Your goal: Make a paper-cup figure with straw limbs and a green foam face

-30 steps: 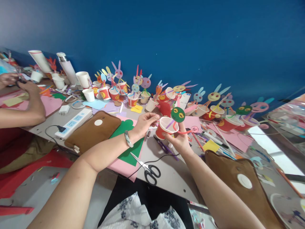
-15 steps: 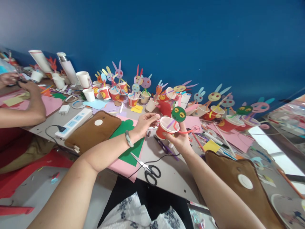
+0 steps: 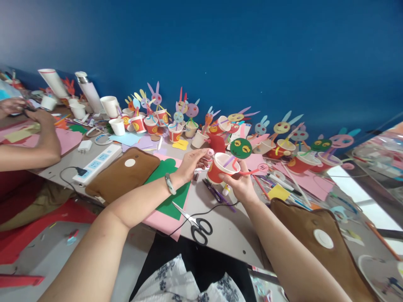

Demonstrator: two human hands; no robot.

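My right hand (image 3: 241, 186) is wrapped round a red-and-white paper cup (image 3: 215, 173), tilted a little above the table. A green paper face (image 3: 241, 147) with yellow eyes rises from the cup on a purple stem. From the cup's right side a red pipe cleaner (image 3: 248, 172) sticks out, ending in a pink disc (image 3: 262, 167) marked "Hi". At the cup's left, my left hand (image 3: 192, 164) pinches a small pink paper disc (image 3: 210, 152) between thumb and fingertips. Black-handled scissors (image 3: 198, 226) lie open below, and a glue stick (image 3: 226, 190) is under the cup.
Many paper-cup figures with rabbit ears (image 3: 285, 128) line the blue wall. Brown pouches (image 3: 126, 174) flank the work spot, with a white power strip (image 3: 99, 163) and green paper (image 3: 166, 205) at the left. A co-worker's arms (image 3: 40, 138) are at far left. A cable crosses the table.
The cup and right hand have shifted slightly right, and the cup has turned a little. The pink disc at my left fingertips now faces the camera. The left hand has hardly moved.
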